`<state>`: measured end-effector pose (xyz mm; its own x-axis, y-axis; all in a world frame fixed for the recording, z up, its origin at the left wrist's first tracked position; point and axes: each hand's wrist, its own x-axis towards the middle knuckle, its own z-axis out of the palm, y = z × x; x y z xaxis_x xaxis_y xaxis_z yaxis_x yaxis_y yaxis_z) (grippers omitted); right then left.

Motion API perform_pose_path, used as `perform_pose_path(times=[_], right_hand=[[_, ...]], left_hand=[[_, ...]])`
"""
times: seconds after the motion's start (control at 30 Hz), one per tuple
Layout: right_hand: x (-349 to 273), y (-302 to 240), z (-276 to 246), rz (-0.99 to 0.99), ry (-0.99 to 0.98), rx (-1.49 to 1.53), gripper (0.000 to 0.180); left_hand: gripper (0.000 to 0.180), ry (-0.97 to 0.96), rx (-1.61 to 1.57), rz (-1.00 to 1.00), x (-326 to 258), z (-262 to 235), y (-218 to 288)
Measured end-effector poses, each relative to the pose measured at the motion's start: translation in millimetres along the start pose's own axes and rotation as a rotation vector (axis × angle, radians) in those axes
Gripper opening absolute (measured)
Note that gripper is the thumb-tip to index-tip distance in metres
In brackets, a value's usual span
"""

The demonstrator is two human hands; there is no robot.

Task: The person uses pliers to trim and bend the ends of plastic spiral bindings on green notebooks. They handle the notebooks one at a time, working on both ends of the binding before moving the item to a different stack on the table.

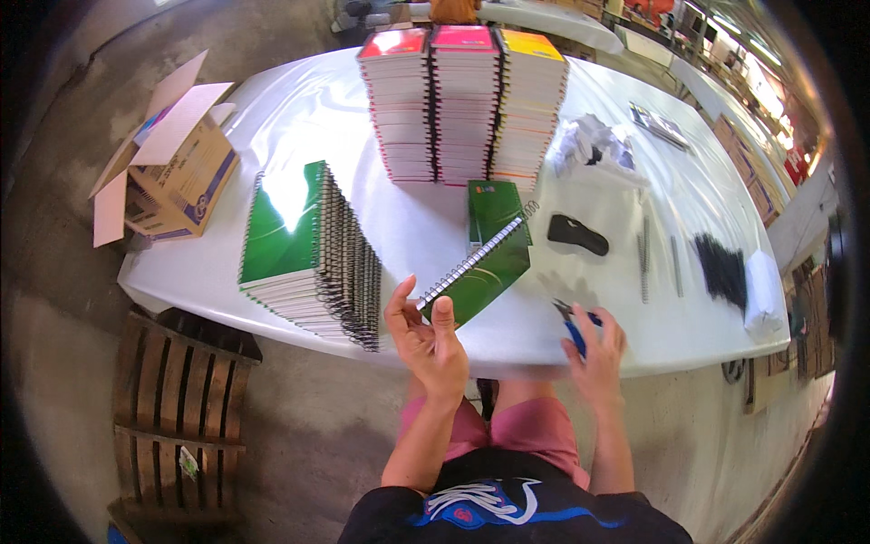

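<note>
The left hand (426, 340), palm up with fingers loosely spread, has its grip pinching the near corner of a green spiral notebook (485, 263). The notebook's wire spine runs diagonally, from the hand up toward the far right. It lies on the white worktop (317, 118). The right hand (594, 349) is curled shut around blue-handled pliers (573, 325) at the worktop's near edge. A stack of green notebooks (308, 254) lies to the left.

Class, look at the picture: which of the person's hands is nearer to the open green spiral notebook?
Left. The left hand holds the green notebook at its near corner; the right hand, with blue-handled pliers, is apart to its right.
</note>
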<state>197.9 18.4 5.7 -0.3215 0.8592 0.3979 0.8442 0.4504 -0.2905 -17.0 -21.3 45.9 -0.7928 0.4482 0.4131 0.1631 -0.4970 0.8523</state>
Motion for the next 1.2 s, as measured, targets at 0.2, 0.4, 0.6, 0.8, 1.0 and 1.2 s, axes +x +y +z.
perform_pose_path(times=[0.2,0.4,0.6,0.8,1.0,1.2], right_hand=[[2,27,9,0.022,-0.032,-0.267,0.050],[57,-96,-50,-0.126,-0.031,1.772,0.045],[147,-181,-66,-0.226,-0.145,1.860,0.042],[239,-258,-39,-0.470,-0.207,1.407,0.028],[255,-255,26,-0.666,-0.005,0.853,0.028],[241,-254,37,-0.398,-0.412,1.254,0.031]], left_hand=[[0.029,-0.073,-0.200,-0.028,1,-9,24],[0.026,-0.071,-0.236,0.228,0,-17,60],[0.021,0.042,0.448,0.736,59,-64,112],[0.018,0.323,0.756,0.569,132,-84,107],[0.025,0.293,0.628,0.531,141,-94,62],[0.056,0.069,0.273,0.284,144,-101,43]])
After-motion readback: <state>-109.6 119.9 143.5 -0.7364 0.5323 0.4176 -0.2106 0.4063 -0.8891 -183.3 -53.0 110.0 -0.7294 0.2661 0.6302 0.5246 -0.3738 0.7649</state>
